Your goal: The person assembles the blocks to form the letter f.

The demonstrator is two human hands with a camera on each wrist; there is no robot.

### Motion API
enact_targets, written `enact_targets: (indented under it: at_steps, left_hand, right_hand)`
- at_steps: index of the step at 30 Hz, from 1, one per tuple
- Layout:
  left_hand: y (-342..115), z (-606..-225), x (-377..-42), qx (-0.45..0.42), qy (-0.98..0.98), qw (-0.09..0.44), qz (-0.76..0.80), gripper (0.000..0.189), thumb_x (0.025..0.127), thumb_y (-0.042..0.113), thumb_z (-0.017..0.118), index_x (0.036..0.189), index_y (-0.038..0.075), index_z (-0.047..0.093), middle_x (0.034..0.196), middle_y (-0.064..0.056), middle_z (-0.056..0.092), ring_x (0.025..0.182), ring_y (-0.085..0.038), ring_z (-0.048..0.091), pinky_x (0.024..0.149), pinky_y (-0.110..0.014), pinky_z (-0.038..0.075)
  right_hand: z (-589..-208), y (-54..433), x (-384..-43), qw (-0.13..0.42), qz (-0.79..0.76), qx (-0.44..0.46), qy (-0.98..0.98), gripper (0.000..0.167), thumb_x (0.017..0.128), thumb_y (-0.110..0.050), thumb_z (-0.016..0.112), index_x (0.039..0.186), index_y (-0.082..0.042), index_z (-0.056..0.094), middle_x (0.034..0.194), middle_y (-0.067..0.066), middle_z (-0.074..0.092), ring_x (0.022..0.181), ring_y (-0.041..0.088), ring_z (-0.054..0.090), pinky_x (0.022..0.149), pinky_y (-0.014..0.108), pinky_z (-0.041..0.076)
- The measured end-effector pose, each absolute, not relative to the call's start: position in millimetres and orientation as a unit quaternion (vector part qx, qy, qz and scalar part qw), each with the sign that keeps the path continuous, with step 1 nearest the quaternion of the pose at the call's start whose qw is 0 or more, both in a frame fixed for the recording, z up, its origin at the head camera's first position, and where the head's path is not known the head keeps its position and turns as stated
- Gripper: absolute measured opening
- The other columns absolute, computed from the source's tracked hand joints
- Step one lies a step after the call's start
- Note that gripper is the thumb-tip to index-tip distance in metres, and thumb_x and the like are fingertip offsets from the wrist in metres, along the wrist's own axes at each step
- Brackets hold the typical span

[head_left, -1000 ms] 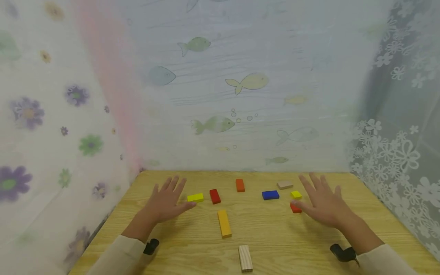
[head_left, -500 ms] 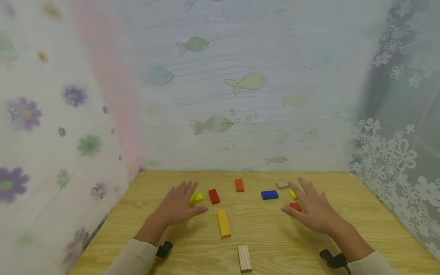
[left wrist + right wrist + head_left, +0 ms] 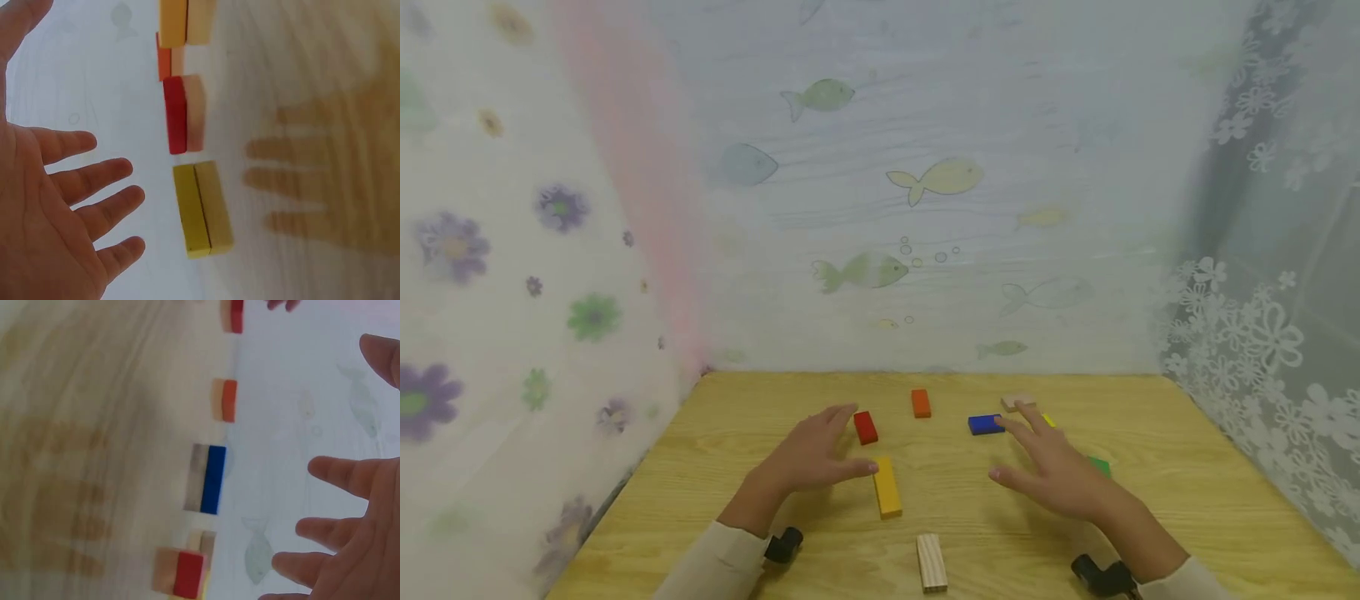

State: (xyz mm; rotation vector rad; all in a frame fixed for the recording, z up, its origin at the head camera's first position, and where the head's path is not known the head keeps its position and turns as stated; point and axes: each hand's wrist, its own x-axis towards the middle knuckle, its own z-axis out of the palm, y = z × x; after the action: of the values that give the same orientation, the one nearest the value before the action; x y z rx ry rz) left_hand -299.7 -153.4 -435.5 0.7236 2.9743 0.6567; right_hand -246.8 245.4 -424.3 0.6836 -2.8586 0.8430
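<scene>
My left hand hovers above the table with fingers spread, holding nothing. Its thumb appears over the end of the orange-yellow block, and its fingertips are near a dark red block. In the left wrist view a yellow block lies in front of the fingers; the hand hides it from the head camera. Also raised and holding nothing, my right hand has its index fingertip in line with a blue block. A red block shows beneath it only in the right wrist view.
An orange block and a pale wooden block lie towards the back of the wooden table. A striped wooden block is at the front. Partly covered by the right hand are a yellow block and a green block.
Both hands have moved inward, towards each other. The left hand now covers the left yellow block; the right covers the red one, and a green block has come into sight. The blocks lie still.
</scene>
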Motion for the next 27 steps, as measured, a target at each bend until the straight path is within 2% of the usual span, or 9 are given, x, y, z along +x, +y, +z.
enact_targets:
  at_steps: [5, 14, 21, 27]
  left_hand:
    - [-147, -438, -296, 0.246, 0.942, 0.031, 0.226, 0.112, 0.081, 0.082, 0.066, 0.164, 0.017, 0.030, 0.165, -0.009, 0.037, 0.149, -0.038, 0.040, 0.115, -0.064, 0.037]
    - [-140, -435, -291, 0.270, 0.936, 0.048, 0.221, 0.116, 0.078, 0.081, 0.070, 0.165, 0.015, 0.028, 0.168, -0.009, 0.032, 0.151, -0.036, 0.037, 0.117, -0.059, 0.037]
    - [-135, -436, -289, 0.272, 0.936, 0.077, 0.207, 0.121, 0.074, 0.080, 0.074, 0.165, 0.015, 0.027, 0.167, -0.009, 0.033, 0.150, -0.036, 0.039, 0.115, -0.058, 0.040]
    - [-132, -440, -287, 0.283, 0.938, 0.071, 0.188, 0.116, 0.073, 0.076, 0.079, 0.160, 0.012, 0.037, 0.162, -0.011, 0.040, 0.146, -0.035, 0.044, 0.114, -0.056, 0.043]
  right_hand:
    - [-430, 239, -247, 0.013, 0.289, 0.234, -0.928, 0.080, 0.097, -0.064, 0.062, 0.160, -0.020, 0.039, 0.174, 0.009, 0.005, 0.151, 0.053, 0.027, 0.104, 0.074, 0.040]
    - [-428, 236, -246, -0.023, 0.315, 0.246, -0.916, 0.073, 0.099, -0.058, 0.063, 0.158, -0.021, 0.042, 0.171, 0.019, 0.016, 0.150, 0.052, 0.030, 0.106, 0.074, 0.038]
    - [-426, 231, -241, -0.044, 0.324, 0.254, -0.910, 0.075, 0.095, -0.062, 0.065, 0.158, -0.027, 0.041, 0.171, 0.013, 0.021, 0.152, 0.045, 0.031, 0.109, 0.071, 0.039]
    - [-429, 227, -238, -0.058, 0.323, 0.259, -0.908, 0.074, 0.095, -0.058, 0.069, 0.154, -0.020, 0.048, 0.162, 0.013, 0.036, 0.145, 0.039, 0.043, 0.106, 0.064, 0.044]
